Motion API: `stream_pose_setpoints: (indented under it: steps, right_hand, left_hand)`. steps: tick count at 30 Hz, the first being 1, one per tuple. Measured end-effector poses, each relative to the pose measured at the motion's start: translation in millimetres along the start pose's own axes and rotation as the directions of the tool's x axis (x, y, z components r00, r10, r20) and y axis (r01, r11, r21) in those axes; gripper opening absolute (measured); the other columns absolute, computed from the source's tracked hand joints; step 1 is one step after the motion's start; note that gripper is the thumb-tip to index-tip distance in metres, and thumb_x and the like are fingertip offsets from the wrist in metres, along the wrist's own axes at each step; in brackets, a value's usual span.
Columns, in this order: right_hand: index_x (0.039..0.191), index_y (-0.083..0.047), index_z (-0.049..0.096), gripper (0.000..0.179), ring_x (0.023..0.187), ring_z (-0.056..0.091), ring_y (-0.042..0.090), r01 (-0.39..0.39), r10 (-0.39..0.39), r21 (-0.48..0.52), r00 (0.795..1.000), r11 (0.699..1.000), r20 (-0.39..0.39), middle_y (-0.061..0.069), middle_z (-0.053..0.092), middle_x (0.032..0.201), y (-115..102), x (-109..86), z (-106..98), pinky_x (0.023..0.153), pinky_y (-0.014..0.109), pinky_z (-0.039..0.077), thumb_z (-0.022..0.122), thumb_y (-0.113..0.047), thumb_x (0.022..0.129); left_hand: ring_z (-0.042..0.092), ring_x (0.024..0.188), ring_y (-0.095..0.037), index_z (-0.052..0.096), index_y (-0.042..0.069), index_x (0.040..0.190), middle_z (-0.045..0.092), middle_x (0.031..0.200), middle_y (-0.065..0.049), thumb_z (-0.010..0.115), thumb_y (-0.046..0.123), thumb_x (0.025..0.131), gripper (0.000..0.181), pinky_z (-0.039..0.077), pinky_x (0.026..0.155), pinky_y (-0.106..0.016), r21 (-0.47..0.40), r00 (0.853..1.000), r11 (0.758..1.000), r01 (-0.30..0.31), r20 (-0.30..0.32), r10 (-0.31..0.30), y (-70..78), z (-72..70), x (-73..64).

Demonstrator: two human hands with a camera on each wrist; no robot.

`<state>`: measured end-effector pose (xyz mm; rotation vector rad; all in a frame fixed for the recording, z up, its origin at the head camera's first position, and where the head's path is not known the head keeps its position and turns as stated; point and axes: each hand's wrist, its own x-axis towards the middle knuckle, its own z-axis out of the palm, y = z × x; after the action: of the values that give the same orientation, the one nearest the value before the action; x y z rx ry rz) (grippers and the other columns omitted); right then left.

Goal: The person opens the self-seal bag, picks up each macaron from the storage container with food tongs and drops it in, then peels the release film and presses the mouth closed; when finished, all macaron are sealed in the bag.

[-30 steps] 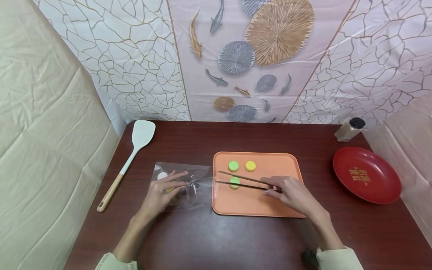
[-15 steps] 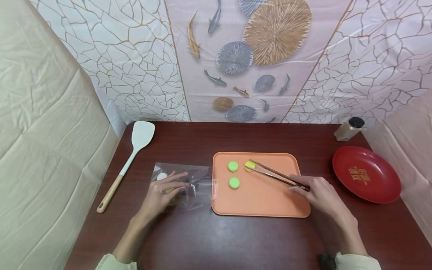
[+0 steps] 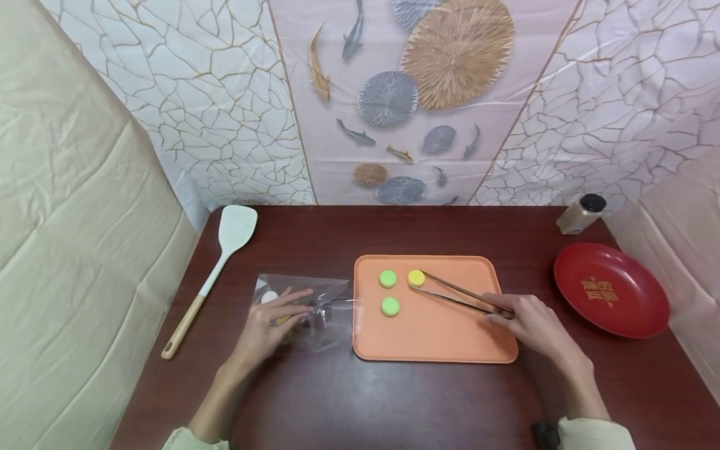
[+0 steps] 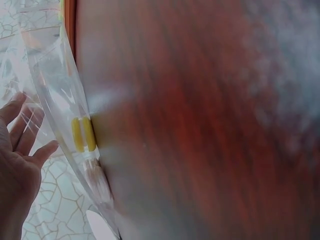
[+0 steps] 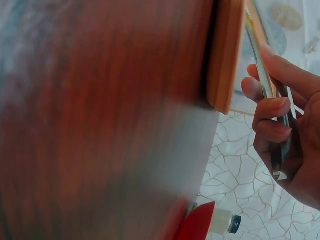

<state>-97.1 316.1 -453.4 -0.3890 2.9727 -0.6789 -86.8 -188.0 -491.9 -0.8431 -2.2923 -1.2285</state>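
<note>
My left hand (image 3: 272, 322) pinches the film of a clear plastic bag (image 3: 332, 322) with thumb and fingers. Inside the bag lie a yellow macaron (image 4: 83, 135) and a whitish one (image 3: 269, 297); others are partly hidden by the hand. My right hand (image 3: 531, 322) holds long metal tongs (image 3: 455, 292) near their joined end. The tongs' spread tips lie either side of a yellow macaron (image 3: 416, 278) on the orange tray (image 3: 450, 340). Two green macarons, one farther back (image 3: 387, 279) and another green macaron (image 3: 390, 306) nearer, sit left of the tips.
A white spatula (image 3: 236, 228) with a wooden handle lies on the left of the dark table (image 3: 360, 400). A red plate (image 3: 630, 300) and a black-lidded jar (image 3: 579, 215) stand at the right. The bag's mouth overlaps the tray's left edge.
My right hand has moved right with the tongs, whose tips shifted from the nearer green macaron to the yellow one and spread apart. The left hand and bag stay in place.
</note>
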Motion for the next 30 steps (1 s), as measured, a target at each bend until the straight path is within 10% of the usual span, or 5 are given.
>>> stream_pose_setpoints:
  steps: [21,30]
  right_hand:
    - [0.124,-0.011,0.084,0.039,0.079,0.065,0.005,0.23,-0.226,0.026,0.968,0.973,-0.11,0.002,0.084,0.105,-20.4,-4.0,-1.5,0.068,0.032,0.053,0.094,-0.02,0.087]
    - [0.127,-0.013,0.083,0.035,0.077,0.057,-0.001,0.298,-0.3,0.062,0.953,0.952,0.03,-0.009,0.078,0.095,-62.2,1.0,1.3,0.064,0.024,0.046,0.088,-0.023,0.094]
  left_hand:
    - [0.08,0.108,-0.041,0.087,0.003,0.102,0.081,0.123,-0.019,0.086,-0.018,0.081,0.029,0.049,0.12,-0.039,-0.006,1.0,1.0,0.026,-0.013,-0.026,2.9,-1.9,-1.8]
    - [0.08,0.109,-0.04,0.087,0.004,0.102,0.081,0.123,-0.019,0.086,-0.017,0.081,0.03,0.05,0.119,-0.042,0.002,1.0,1.0,0.023,-0.011,-0.023,1.6,-1.4,-1.0]
